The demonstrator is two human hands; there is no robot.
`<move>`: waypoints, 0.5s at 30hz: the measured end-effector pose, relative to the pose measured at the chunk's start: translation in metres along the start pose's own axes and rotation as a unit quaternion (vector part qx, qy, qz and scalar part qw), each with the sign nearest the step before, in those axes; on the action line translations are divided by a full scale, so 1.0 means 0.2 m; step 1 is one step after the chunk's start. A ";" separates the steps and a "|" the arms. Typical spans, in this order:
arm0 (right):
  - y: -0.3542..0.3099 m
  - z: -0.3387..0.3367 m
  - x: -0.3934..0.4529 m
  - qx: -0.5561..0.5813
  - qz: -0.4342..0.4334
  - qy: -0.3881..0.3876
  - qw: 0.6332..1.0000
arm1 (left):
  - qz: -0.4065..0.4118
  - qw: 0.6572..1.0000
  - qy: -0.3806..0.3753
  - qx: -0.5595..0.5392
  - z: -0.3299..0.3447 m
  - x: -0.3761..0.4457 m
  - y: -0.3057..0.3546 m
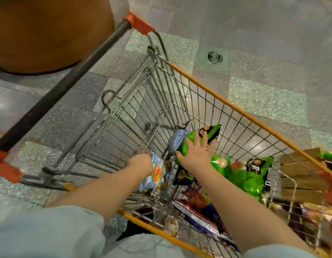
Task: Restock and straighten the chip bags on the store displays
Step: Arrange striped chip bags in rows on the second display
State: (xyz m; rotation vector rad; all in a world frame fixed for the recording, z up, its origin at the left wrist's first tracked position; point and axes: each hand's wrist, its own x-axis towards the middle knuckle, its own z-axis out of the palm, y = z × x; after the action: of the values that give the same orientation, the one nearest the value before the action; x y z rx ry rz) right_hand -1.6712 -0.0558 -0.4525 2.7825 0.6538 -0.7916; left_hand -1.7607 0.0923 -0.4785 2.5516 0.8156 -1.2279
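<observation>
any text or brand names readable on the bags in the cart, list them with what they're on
No text reads clearly in the head view.
Light blue and white chip bag held by the left hand: red and yellow logo, lettering blurred.
Green chip bag under the right hand: dark emblem, unreadable.
Second green chip bag: dark round logo, too blurred.
Red and blue bag low in the wire shopping cart: print illegible.
</observation>
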 end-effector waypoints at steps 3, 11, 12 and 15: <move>-0.01 0.01 0.10 0.013 0.025 -0.013 1.000 | -0.010 0.999 -0.049 -0.013 0.07 0.10 0.00; -0.03 0.12 0.35 0.018 0.065 -0.041 0.997 | -0.042 0.988 -0.144 -0.037 0.25 0.30 0.05; -0.03 0.13 0.37 0.008 0.068 -0.052 0.996 | -0.049 0.987 -0.145 -0.045 0.28 0.32 0.05; -0.04 0.15 0.44 -0.015 0.084 -0.082 0.993 | -0.077 0.984 -0.143 -0.072 0.31 0.34 0.05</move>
State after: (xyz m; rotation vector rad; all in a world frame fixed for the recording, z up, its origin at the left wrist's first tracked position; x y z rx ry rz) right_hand -1.6216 -0.0254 -0.5241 2.6655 0.3933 -0.9535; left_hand -1.7615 0.0865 -0.5713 2.1667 1.0078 -1.4784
